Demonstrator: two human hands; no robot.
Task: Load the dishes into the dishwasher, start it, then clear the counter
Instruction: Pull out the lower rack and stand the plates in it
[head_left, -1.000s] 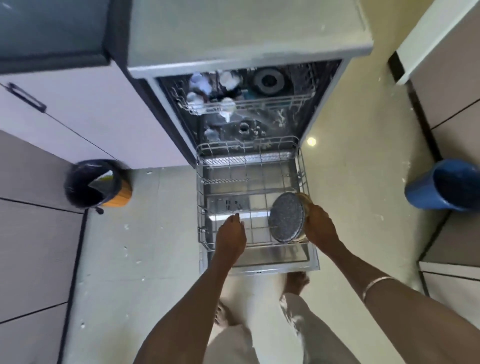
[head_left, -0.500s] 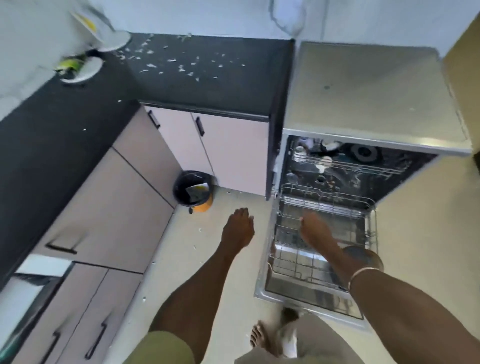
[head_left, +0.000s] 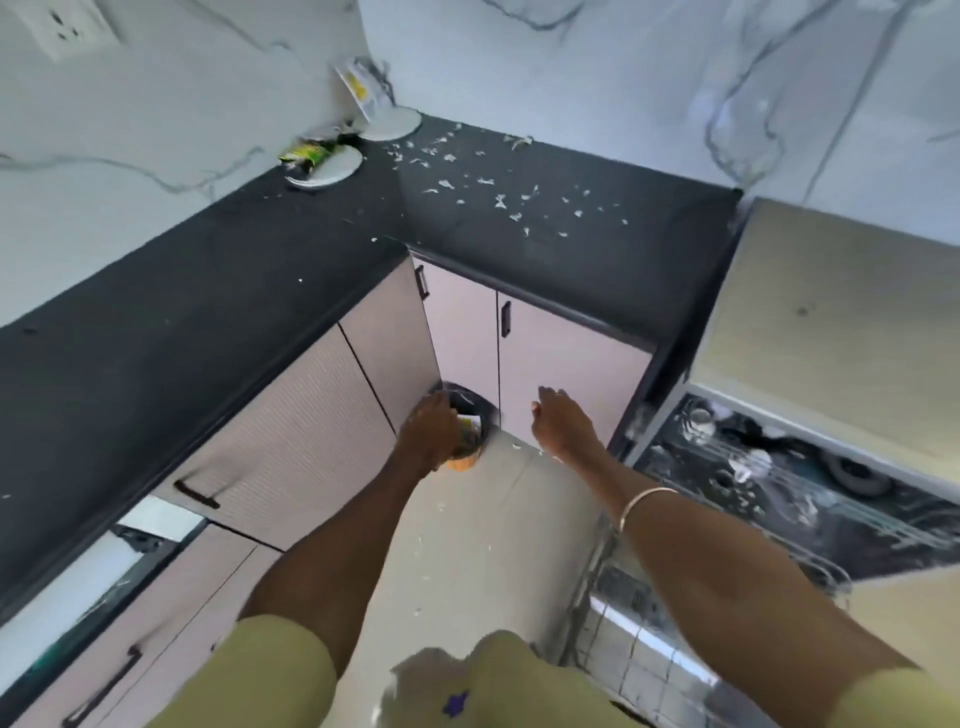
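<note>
Both hands have left the pulled-out wire dishwasher rack (head_left: 649, 639) and swung toward the counter corner; left hand (head_left: 428, 436) and right hand (head_left: 563, 423) hang loose, fingers relaxed, holding nothing. Far beyond them two white round plates (head_left: 332, 166) carry wrappers, likely next to load. Below the left hand, a black-lined orange bin (head_left: 467, 441) holds scraps
</note>
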